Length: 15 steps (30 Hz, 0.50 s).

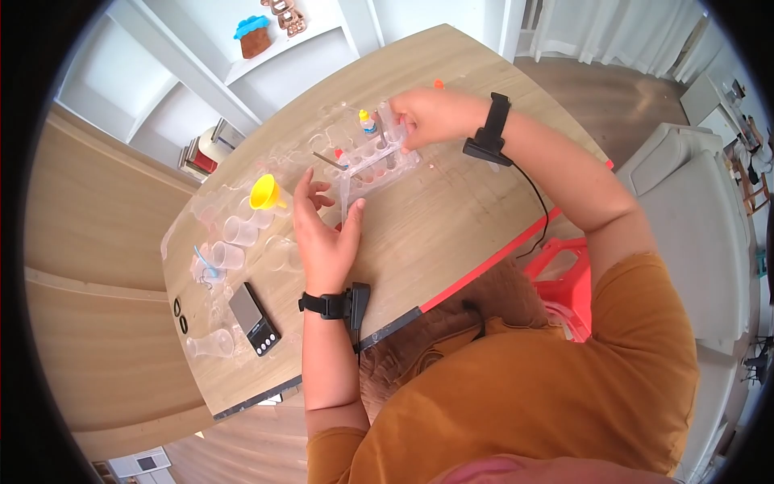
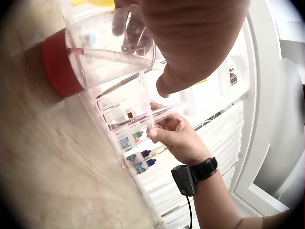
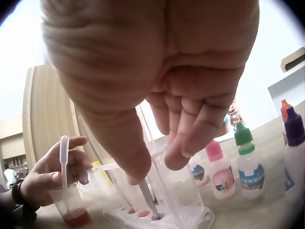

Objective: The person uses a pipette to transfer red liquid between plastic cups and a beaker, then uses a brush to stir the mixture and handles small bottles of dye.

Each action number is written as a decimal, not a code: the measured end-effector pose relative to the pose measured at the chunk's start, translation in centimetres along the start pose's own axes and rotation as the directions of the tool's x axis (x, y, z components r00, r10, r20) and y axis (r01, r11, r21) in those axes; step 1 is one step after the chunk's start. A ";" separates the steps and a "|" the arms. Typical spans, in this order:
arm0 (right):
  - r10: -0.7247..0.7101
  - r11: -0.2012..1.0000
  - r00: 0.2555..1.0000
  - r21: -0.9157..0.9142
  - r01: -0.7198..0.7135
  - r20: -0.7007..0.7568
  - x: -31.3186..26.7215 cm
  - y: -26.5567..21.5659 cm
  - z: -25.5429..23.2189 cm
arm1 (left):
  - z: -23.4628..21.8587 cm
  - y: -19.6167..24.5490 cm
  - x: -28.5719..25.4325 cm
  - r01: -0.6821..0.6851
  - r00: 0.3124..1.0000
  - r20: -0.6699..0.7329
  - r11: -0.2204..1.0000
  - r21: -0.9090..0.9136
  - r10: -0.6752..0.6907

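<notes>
A clear plastic test tube rack (image 1: 375, 171) stands on the table between both hands. At its far right end is my right hand (image 1: 439, 115), thumb on the near side and fingers bent behind, pinching the rack's end. Beside that thumb a metal tool (image 3: 150, 194) stands tilted in the rack, over small amounts of red liquid (image 3: 144, 213). Near the rack's left end, my left hand (image 1: 324, 238) is held with fingers loosely spread and nothing between them. Close by it stands a clear cup (image 2: 102, 55) of red liquid, with a plastic dropper (image 3: 64, 167) leaning in it.
Dropper bottles with pink (image 3: 220, 176), green (image 3: 250, 167) and purple (image 3: 294, 138) caps stand past the rack. To the left are a yellow funnel (image 1: 264, 194), several clear cups (image 1: 229, 255), a black scale (image 1: 255, 317) and a clear flask (image 1: 213, 345).
</notes>
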State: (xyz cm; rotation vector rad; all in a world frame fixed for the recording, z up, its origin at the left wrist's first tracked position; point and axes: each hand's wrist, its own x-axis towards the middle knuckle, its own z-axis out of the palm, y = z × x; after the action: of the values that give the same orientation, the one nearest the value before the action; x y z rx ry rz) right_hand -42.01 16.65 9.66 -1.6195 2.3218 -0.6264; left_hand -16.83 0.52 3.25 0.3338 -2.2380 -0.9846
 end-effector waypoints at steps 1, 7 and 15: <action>-0.041 0.998 0.999 0.040 0.043 -0.035 0.1 0.2 0.5 | 0.0 0.0 0.0 0.002 1.000 -0.013 1.000 0.007 -0.002; -0.126 0.986 0.984 0.093 0.138 -0.122 0.9 0.2 1.8 | 0.1 -0.9 0.1 -0.031 0.996 -0.077 0.998 0.063 0.036; -0.111 0.986 0.982 0.110 0.129 -0.152 3.1 -0.9 3.6 | 0.0 -1.7 0.3 -0.048 0.986 -0.151 0.990 0.129 0.068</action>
State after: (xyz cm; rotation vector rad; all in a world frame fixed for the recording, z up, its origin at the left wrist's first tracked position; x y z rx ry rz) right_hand -40.86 12.72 7.05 -1.7210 2.2474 -0.9211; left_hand -17.10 -0.77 2.20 0.3849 -2.1590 -0.7623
